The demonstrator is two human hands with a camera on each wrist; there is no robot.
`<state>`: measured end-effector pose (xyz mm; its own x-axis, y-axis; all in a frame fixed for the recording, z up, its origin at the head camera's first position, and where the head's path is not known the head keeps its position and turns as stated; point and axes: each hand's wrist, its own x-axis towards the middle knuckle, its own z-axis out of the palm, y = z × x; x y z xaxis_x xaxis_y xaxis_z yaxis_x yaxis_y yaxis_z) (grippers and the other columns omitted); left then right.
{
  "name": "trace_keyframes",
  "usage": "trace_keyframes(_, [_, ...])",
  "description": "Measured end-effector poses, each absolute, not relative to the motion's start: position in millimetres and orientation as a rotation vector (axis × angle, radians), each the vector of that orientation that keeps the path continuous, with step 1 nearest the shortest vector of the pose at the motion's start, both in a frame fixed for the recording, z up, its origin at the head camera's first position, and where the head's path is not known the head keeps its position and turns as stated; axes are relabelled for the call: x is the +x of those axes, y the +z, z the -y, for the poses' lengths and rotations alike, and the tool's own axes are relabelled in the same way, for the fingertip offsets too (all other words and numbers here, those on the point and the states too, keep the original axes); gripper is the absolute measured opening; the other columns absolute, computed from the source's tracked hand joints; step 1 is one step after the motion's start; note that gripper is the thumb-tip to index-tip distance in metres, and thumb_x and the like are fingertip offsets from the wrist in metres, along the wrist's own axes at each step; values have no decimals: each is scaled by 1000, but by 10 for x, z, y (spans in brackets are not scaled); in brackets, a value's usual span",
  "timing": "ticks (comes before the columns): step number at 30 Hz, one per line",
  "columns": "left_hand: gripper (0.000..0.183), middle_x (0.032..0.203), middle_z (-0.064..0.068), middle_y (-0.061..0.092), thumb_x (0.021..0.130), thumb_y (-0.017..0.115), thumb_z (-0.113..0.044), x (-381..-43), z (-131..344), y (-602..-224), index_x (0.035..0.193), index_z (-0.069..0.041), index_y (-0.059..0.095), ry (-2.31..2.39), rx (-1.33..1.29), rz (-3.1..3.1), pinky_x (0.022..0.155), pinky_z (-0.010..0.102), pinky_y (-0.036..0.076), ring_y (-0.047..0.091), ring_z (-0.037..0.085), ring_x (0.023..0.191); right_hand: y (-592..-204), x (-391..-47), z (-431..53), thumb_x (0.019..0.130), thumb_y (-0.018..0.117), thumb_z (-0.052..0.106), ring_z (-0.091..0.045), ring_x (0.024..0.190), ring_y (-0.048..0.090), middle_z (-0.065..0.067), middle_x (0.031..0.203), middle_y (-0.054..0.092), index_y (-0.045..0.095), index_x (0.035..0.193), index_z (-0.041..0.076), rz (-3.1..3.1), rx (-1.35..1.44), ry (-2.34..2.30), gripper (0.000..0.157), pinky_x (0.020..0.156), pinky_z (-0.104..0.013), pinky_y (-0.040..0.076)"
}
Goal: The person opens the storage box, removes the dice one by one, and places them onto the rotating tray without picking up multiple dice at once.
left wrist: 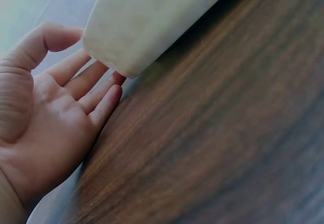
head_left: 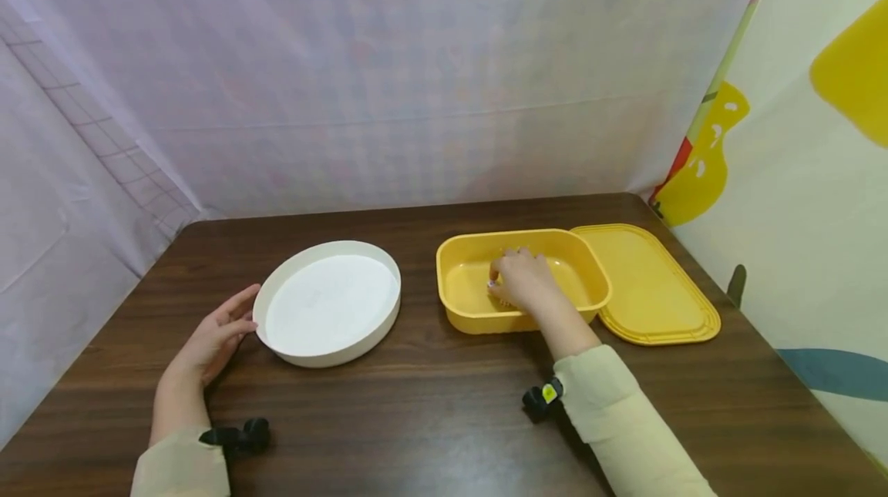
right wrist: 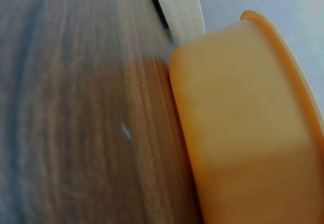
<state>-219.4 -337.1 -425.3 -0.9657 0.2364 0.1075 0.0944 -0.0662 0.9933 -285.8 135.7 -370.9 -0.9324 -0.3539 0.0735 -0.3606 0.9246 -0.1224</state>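
Note:
A shallow round white tray (head_left: pixel 331 304) lies on the table. My left hand (head_left: pixel 218 335) is at its left side, fingertips touching the outer wall. The left wrist view shows the palm, with fairly straight fingers against the tray wall (left wrist: pixel 136 21) and the thumb near the rim. My right hand (head_left: pixel 523 277) reaches down into a yellow rectangular box (head_left: pixel 461 321). Between its thumb and forefinger is a small whitish-purple piece (head_left: pixel 491 283), mostly covered by the fingers. In the right wrist view, the box wall (right wrist: pixel 243 107) fills the right side and the hand is hidden.
A yellow lid (head_left: pixel 648 285) lies flat to the right of the box, partly behind its corner. The dark wooden table (head_left: pixel 388 420) ends at a pale curtain (head_left: pixel 416 96) at the back. A printed cloth (head_left: pixel 798 212) hangs along the right.

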Motion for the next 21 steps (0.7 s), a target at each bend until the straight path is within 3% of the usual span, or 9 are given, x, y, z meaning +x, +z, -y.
trace_keyframes(5, [68,146,9,27,92,48,5,-2195,3384,-4244,151,1,15,2144,310,-2109,99,17,27,35,5,126,-3713,-2857,-1356,86,70,29,-35,94,52,-10,95,61,71,89,14,3023,584,186,15,82,-55,40])
trace_keyframes(11, [70,153,21,13,92,50,4,-2192,3366,-4224,152,2,13,2122,294,-2120,104,21,21,21,20,137,-3726,-2862,-1360,86,71,28,-35,94,52,-9,93,60,71,85,15,3026,580,190,13,83,-54,39])
trace_keyframes(17, [71,154,24,8,92,51,3,-2187,3354,-4227,151,2,13,2101,300,-2139,103,19,22,24,16,135,-3720,-2860,-1368,86,71,27,-35,94,52,-9,94,60,70,84,16,3011,602,195,11,82,-55,39])
trace_keyframes(21, [72,155,28,1,91,52,3,-2182,3347,-4219,151,4,11,2096,299,-2141,104,19,21,14,24,140,-3710,-2864,-1363,87,70,28,-35,96,52,-8,96,59,70,87,15,2995,599,207,13,85,-56,38])
